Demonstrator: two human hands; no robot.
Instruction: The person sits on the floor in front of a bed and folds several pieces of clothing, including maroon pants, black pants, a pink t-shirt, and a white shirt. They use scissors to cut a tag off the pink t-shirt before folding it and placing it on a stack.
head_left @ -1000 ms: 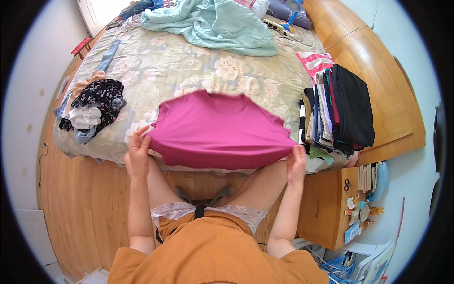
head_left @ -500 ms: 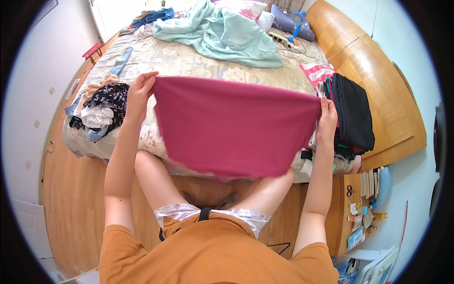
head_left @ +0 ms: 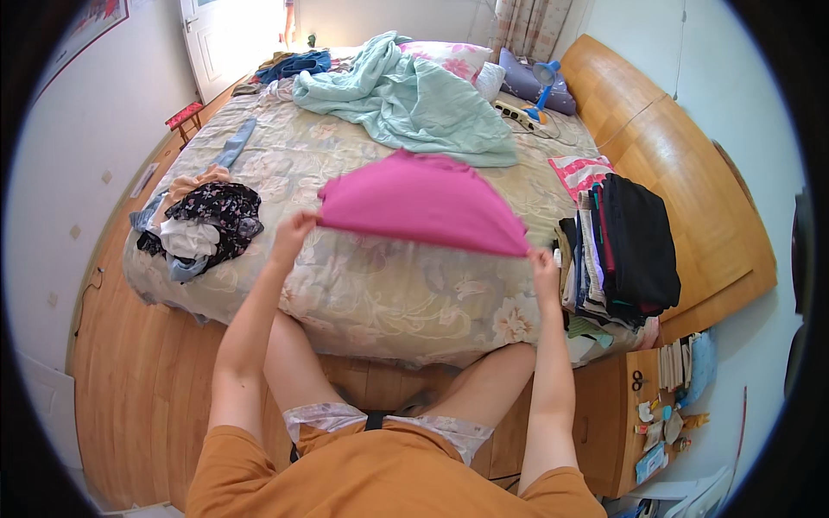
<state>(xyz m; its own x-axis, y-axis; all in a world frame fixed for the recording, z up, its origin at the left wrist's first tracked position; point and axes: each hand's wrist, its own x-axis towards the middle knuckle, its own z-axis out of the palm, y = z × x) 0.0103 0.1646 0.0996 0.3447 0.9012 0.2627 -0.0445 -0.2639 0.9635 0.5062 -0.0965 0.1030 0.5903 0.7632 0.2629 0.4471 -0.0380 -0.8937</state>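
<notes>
A magenta garment (head_left: 419,201) is stretched out in the air above the bed (head_left: 389,293), billowing away from me. My left hand (head_left: 294,230) grips its near left corner. My right hand (head_left: 543,262) grips its near right corner. Both arms are extended over the bed's flowered cover. A stack of folded clothes (head_left: 623,250), dark on top, sits on the bed just right of my right hand.
A heap of unfolded clothes (head_left: 207,226) lies at the bed's left edge. A light green blanket (head_left: 406,99), pillows and a power strip (head_left: 515,112) are farther up. A wooden headboard (head_left: 682,173) runs along the right. A small cabinet with books (head_left: 665,388) stands at lower right.
I have flung the magenta garment from hanging in front of me up and forward, so it now spreads flat in the air over the bed. My hands moved outward over the bed.
</notes>
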